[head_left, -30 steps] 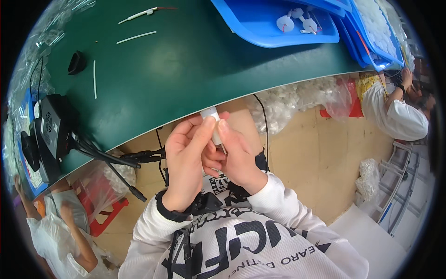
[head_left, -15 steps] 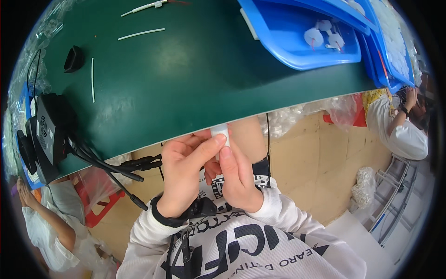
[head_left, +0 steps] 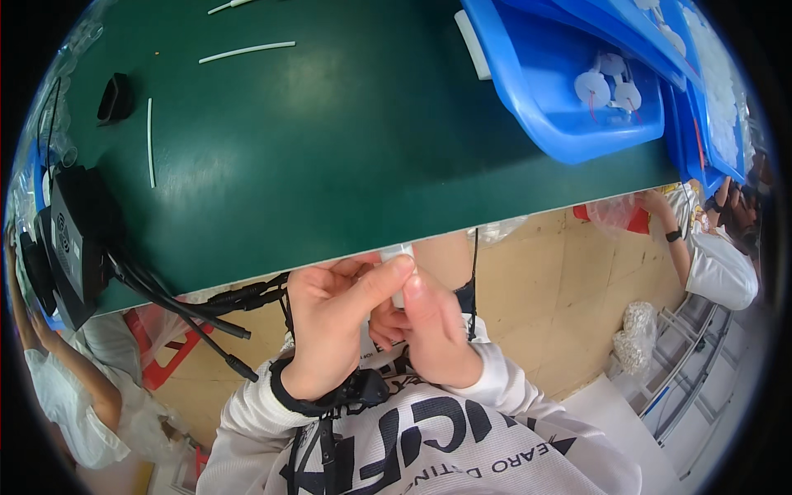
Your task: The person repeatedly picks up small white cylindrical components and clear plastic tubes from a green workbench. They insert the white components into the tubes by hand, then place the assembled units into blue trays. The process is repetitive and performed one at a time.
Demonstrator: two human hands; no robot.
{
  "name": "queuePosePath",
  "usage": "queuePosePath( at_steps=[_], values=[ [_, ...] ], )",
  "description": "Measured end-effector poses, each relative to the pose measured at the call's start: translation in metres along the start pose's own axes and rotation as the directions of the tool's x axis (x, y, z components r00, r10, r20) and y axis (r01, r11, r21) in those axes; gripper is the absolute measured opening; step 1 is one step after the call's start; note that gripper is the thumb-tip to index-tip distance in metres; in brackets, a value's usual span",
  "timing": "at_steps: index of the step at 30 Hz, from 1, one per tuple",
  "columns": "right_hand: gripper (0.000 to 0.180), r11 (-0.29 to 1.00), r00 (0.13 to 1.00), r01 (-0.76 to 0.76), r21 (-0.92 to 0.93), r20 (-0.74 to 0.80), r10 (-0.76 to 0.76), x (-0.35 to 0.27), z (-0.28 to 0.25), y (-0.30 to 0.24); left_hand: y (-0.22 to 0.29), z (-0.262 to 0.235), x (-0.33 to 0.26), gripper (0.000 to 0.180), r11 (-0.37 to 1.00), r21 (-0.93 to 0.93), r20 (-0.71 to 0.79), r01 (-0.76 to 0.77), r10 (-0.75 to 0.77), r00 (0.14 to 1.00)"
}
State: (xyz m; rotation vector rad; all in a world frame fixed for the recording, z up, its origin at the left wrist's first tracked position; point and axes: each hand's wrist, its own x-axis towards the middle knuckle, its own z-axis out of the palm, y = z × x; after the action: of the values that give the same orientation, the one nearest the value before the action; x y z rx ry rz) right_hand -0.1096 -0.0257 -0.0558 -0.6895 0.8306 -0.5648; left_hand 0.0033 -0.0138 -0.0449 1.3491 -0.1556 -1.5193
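Just off the table's near edge, both my hands pinch one small white plastic piece (head_left: 398, 251). My left hand (head_left: 330, 309) is closed, its thumb pressed on the upper part of the piece. From the other side my right hand (head_left: 433, 326) grips it lower down, thumb tip touching beside the left thumb. Fingers cover most of the piece, so its full shape is hidden. Beyond the hands spreads the green table (head_left: 322, 140), with a thin white tube (head_left: 247, 52) and a second white tube (head_left: 151, 142) lying on it.
A blue bin (head_left: 569, 144) at the far right holds several round white parts with red wires. On the left stand a black box-shaped device (head_left: 78, 239) with thick cables (head_left: 186, 309) and a small black holder (head_left: 114, 99). Co-workers' arms (head_left: 91, 384) show at both sides.
The view has shifted slightly, so the table and bin sit differently in the picture. Both hands keep hold of the white piece; the right thumb has moved up against the left thumb.
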Motion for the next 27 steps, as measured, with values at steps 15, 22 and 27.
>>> queuePosePath(
  at_steps=[15, 22, 27],
  values=[
    [0.045, 0.986, 0.999, 0.042, 0.164, -0.009, -0.041, 0.012, -0.002, 0.009, -0.011, 0.0, 0.004, 0.017, 0.974, 0.004, -0.017, -0.225, 0.225, 0.974],
    [0.038, 0.966, 0.968, 0.251, -0.069, 0.015, -0.25, 0.008, -0.003, 0.027, -0.001, -0.002, 0.0, 0.019, 0.988, 0.062, -0.03, -0.144, 0.146, 0.989],
    [0.044, 0.959, 0.959, 0.272, 0.076, 0.057, -0.276, 0.013, 0.003, 0.036, 0.005, -0.005, 0.003, 0.021, 0.992, 0.102, -0.029, -0.078, 0.081, 0.996]
  ],
)
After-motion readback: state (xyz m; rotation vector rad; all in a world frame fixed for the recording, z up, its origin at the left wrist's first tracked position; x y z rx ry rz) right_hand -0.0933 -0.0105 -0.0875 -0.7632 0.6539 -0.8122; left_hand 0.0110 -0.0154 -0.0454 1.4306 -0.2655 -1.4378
